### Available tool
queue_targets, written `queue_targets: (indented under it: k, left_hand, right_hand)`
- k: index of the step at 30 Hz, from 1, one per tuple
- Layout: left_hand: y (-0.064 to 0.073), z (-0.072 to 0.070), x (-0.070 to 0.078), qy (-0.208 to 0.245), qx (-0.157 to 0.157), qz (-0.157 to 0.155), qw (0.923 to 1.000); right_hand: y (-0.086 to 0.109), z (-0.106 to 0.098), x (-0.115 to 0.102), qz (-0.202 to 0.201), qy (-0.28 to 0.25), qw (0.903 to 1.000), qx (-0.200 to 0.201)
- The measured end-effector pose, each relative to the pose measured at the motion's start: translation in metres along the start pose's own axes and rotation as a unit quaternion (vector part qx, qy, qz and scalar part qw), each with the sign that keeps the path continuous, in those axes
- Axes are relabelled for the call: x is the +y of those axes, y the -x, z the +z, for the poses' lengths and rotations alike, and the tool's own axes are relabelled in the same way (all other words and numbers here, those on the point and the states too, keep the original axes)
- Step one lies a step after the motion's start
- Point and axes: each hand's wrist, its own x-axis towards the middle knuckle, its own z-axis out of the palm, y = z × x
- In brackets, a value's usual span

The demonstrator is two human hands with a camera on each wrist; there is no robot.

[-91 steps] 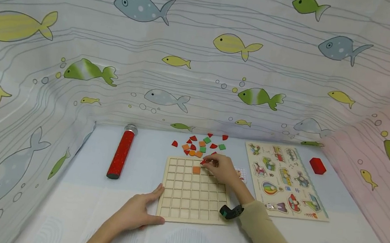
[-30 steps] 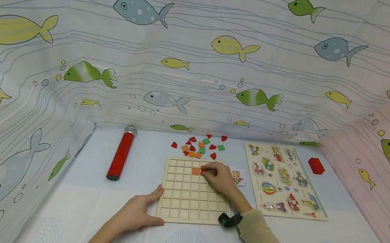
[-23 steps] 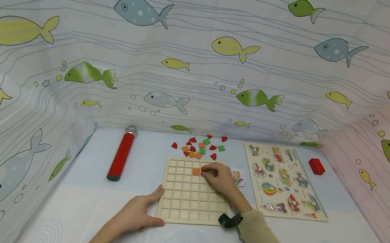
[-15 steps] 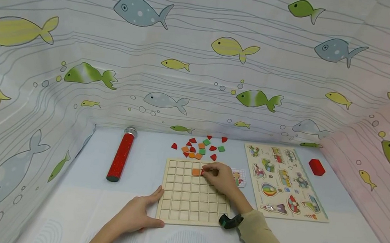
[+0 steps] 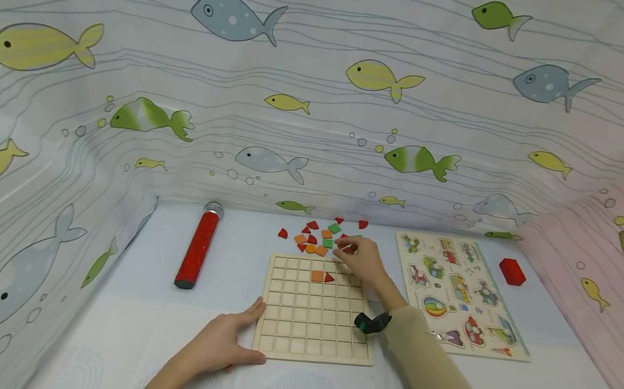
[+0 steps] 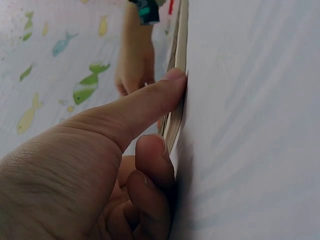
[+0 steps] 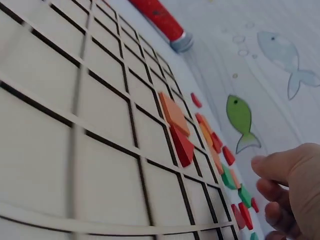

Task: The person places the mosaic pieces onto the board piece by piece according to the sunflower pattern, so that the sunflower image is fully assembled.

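A wooden grid board [image 5: 331, 333] lies flat, holding an orange square tile [image 5: 317, 276] and, just right of it, a red triangular tile [image 5: 328, 278]. Both tiles also show in the right wrist view, where the red triangle [image 7: 182, 146] adjoins the orange square [image 7: 173, 113]. My left hand [image 5: 219, 342] rests at the board's near left corner, its thumb touching the near edge and a finger the left edge. My right hand [image 5: 364, 262] hovers by the loose pieces behind the board, fingers loosely bent and apart from the thumb; I see nothing held. It hides some pieces.
Several loose red, orange and green pieces [image 5: 327, 243] lie behind the board. A red microphone [image 5: 198, 249] is at left. To the right are a picture puzzle board [image 5: 444, 291], a red block [image 5: 512, 272] and a partly covered pattern card [image 5: 390, 279].
My right hand set the red triangle into the cell beside the orange square, let go, and moved away toward the loose pieces. My left hand has stayed at the board's corner.
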Motion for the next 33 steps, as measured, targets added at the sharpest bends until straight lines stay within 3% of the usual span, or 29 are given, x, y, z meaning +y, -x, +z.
queue_targets:
  k: [8,13,16,25,33]
  left_hand:
    - [0.002,-0.001,0.002,0.002,0.000,0.001,1.0000]
    - [0.002,0.000,0.002,0.006,-0.001,0.001,1.0000]
    - [0.002,0.000,0.002,0.006,0.002,0.001,1.0000]
    - [0.003,-0.001,0.004,0.009,0.004,0.003,0.9999]
    - [0.003,-0.001,0.003,0.007,0.004,0.006,1.0000]
  right_hand:
    - [-0.041,0.003,0.020,0.043,0.014,0.9973,0.059]
    - [-0.056,0.008,0.025,0.070,-0.006,0.9947,0.076]
    - [-0.064,0.013,0.028,0.074,0.013,0.9936,0.085]
    - [-0.076,0.023,0.031,0.076,0.062,0.9872,0.126]
    - [-0.080,0.025,0.028,0.111,0.078,0.9821,0.131]
